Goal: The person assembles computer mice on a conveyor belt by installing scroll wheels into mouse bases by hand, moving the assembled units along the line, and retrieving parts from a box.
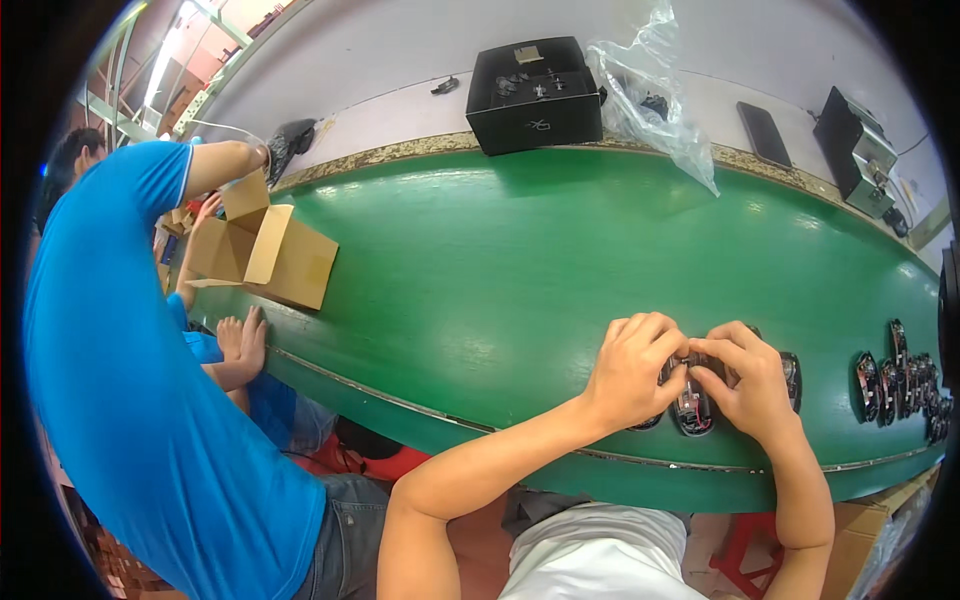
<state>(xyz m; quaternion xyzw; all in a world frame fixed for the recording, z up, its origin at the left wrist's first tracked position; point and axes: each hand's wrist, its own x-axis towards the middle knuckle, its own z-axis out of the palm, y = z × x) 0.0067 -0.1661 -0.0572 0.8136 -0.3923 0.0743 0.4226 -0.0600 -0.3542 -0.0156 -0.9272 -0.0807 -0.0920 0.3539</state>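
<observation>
A black oval housing (693, 412) with its inner parts and some red wire showing lies on the green bench near its front edge. My left hand (637, 368) is closed at its upper left, thumb and fingertips pinched over it. From the other side my right hand (745, 378) pinches at the same upper end, so both sets of fingertips nearly meet. Whether a small part sits between them is hidden. Another dark housing (793, 380) shows just right of my right hand, and part of one more (648, 424) peeks out below my left hand.
Several similar housings (898, 385) stand at the right. Along the back are a black box (535, 118) of small parts, a clear plastic bag (650, 95), a dark flat object (764, 135) and a metal-and-black device (858, 155). At left, a person in blue (150, 380) leans beside an open carton (290, 260).
</observation>
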